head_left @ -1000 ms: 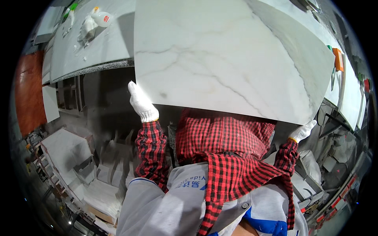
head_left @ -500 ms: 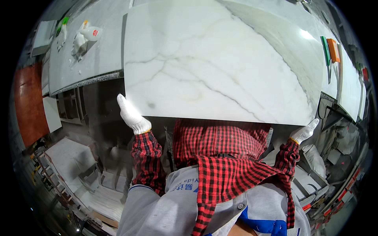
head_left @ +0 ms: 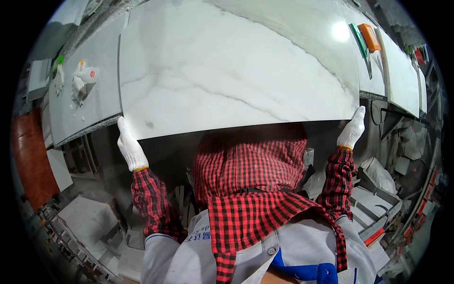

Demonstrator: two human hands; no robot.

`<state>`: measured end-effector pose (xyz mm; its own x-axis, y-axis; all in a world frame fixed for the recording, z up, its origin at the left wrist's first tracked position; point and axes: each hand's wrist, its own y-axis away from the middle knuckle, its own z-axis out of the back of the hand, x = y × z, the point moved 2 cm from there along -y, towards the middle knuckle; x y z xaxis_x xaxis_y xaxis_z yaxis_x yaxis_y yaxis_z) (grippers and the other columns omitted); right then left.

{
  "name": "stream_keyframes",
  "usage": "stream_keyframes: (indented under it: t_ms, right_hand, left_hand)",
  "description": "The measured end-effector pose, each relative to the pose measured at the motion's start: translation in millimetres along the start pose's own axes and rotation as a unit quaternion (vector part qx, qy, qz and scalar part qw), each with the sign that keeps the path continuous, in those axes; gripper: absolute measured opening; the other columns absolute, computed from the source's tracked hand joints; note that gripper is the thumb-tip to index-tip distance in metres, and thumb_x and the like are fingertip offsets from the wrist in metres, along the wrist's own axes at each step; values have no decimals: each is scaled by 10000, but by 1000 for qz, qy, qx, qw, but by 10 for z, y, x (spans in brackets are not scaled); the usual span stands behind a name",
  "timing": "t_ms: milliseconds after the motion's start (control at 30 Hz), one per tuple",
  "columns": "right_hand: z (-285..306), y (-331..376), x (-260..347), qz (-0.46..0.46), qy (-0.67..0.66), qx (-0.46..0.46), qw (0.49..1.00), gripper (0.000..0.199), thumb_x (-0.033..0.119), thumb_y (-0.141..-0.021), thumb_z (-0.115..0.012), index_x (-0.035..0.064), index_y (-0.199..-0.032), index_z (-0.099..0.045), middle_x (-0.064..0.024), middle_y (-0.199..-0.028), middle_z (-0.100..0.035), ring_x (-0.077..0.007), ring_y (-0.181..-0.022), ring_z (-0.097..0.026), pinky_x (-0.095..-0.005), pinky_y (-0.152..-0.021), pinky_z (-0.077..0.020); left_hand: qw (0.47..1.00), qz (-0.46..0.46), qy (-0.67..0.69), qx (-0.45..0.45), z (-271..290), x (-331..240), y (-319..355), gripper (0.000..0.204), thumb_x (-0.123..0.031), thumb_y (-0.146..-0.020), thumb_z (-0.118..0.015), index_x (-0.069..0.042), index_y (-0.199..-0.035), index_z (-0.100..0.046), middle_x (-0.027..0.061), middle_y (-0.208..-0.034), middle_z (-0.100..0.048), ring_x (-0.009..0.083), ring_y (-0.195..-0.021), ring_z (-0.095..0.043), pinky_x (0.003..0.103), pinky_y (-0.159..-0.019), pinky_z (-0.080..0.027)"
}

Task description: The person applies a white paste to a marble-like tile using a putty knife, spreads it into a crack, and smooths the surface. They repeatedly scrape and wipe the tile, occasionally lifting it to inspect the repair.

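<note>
A large white marble-look slab (head_left: 227, 71) with grey veins fills the upper middle of the head view, its near edge facing my body. At the slab's near left corner my left hand (head_left: 131, 146), in a white knit glove, grips the edge. My right hand (head_left: 352, 130), gloved the same way, holds the near right corner. Both hands are closed on the slab's sides, and the fingers under it are hidden. The slab lies across the pale work surface (head_left: 101, 106).
On the left of the work surface lie a white bottle (head_left: 88, 75) and a crumpled white cloth (head_left: 78, 90). An orange box (head_left: 370, 38) and a green-handled tool (head_left: 359, 42) rest at the far right. A reddish-brown panel (head_left: 30, 161) stands at far left.
The slab has shifted away from my body and slightly left relative to the work surface, and its near edge has turned a little. Both my hands have moved with it.
</note>
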<state>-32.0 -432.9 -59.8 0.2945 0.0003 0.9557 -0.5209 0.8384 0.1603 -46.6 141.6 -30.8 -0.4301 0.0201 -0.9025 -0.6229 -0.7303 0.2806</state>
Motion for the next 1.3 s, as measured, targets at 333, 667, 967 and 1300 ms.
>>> stream_keyframes:
  t_ms: [333, 667, 967, 1300]
  right_hand:
    - [107, -125, -86, 21, 22, 17, 999, 451, 477, -1009, -618, 38, -992, -719, -14, -756, -653, -107, -601, -604, -255, -515, -480]
    - [308, -12, -132, 22, 49, 47, 997, 437, 443, -1033, -588, 34, -1123, -712, -57, -852, -712, -122, -665, -641, -269, -596, -502]
    - [420, -5, 124, 98, 30, 21, 995, 443, 384, -1056, -550, 7, -1240, -693, -38, -876, -693, -71, -694, -587, -220, -626, -457]
    - [464, -74, 124, 87, 126, 30, 988, 389, 337, -1038, -602, 25, -1252, -695, -38, -981, -693, -92, -800, -621, -244, -688, -494]
  left_hand:
    - [679, -538, -498, 49, -383, -455, 461, 538, -402, -947, -676, -49, -1348, -613, 147, -1463, -552, 383, -1367, -472, 534, -1153, -292]
    - [603, -633, -174, 454, -1749, -385, 1862, 479, -533, -993, -509, -165, -1247, -682, 95, -1376, -628, 292, -1363, -489, 475, -1229, -234]
    - [758, -290, -183, 554, -972, -137, 1370, 329, -332, -992, -606, -50, -1073, -754, 104, -1036, -763, 288, -964, -725, 376, -893, -555]
    - [746, -271, -470, 386, -417, 583, 604, 349, -340, -990, -537, -131, -1214, -705, 144, -1247, -696, 360, -1153, -634, 442, -1009, -486]
